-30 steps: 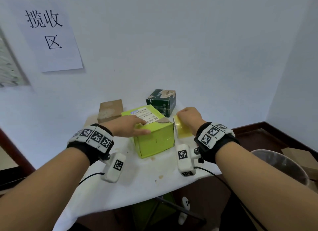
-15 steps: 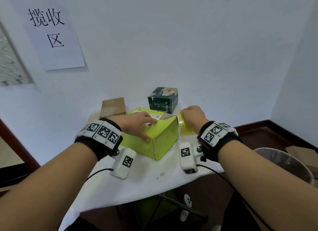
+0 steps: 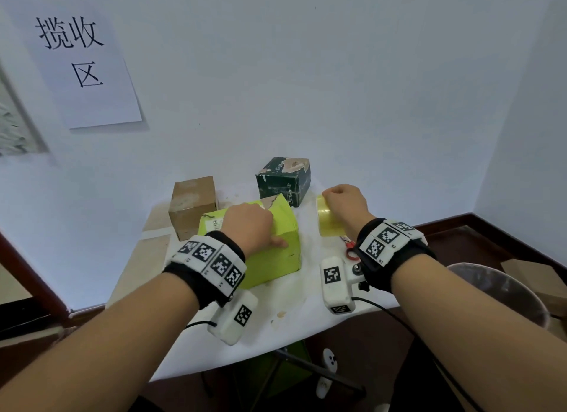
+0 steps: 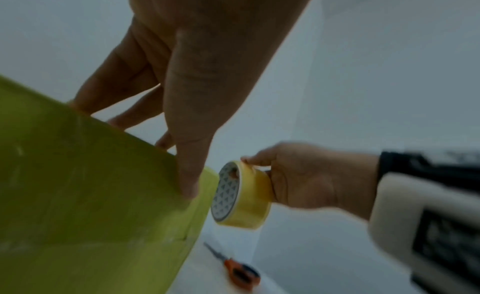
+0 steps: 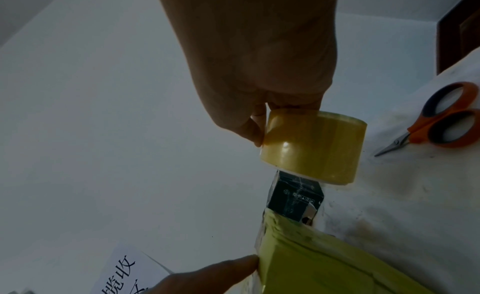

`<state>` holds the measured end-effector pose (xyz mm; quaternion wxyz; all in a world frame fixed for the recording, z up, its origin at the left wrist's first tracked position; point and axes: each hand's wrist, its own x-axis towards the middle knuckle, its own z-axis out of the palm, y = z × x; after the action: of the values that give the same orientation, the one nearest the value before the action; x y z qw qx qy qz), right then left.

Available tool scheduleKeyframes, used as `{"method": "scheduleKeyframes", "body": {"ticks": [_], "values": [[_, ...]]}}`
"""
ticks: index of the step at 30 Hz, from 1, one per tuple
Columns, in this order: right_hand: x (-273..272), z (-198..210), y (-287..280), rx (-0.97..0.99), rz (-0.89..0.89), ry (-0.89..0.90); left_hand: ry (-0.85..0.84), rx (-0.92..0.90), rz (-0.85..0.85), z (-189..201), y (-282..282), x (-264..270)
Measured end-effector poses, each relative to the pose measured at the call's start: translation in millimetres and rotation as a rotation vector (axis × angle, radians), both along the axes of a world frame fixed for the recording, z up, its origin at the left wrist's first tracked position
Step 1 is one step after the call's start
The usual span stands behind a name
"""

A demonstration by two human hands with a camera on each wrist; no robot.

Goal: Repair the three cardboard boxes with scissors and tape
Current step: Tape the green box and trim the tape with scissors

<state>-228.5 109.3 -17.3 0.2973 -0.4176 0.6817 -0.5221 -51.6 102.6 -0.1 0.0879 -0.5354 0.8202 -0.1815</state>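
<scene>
Three boxes on table [image 3: 196, 335]. Front box [image 3: 273, 258] in middle, left hand [image 3: 248, 227] on its top. Second box [image 3: 191, 206] behind it at left, third box [image 3: 283, 180] behind it at right. Tape roll [image 3: 328, 223] right of front box, right hand [image 3: 345, 201] on it. Scissors [image 3: 349, 247] on table, just before roll. Bin [image 3: 497, 292] right of table, on floor. Paper sign [image 3: 82, 65] on wall, far left.

Our 2 forearms reach forward, each wrist banded with a marker cuff. Our left hand [image 3: 250, 224] lies palm down, fingers draped over an edge, thumb pressed to the near side. Our right hand [image 3: 345, 201] is curled, fingers and thumb pinching.
</scene>
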Motion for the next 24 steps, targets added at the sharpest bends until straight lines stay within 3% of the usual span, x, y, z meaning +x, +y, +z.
{"method": "scheduleKeyframes", "body": {"ticks": [7,16,18,24], "values": [[7.4,8.0,-0.2,-0.054,0.040,-0.011,0.103,-0.014,-0.008,2.8,-1.4,8.1],[15.7,33.9,4.3,-0.174,0.209,-0.060,1.135,0.330,-0.233,46.3,-13.0,-4.4],[18.6,37.8,5.3,-0.203,0.237,-0.055,1.201,0.390,-0.284,47.9,-14.8,-9.0],[24.4,40.3,8.0,-0.254,0.261,0.004,1.230,0.198,-0.263,47.8,-22.2,-15.9]]}}
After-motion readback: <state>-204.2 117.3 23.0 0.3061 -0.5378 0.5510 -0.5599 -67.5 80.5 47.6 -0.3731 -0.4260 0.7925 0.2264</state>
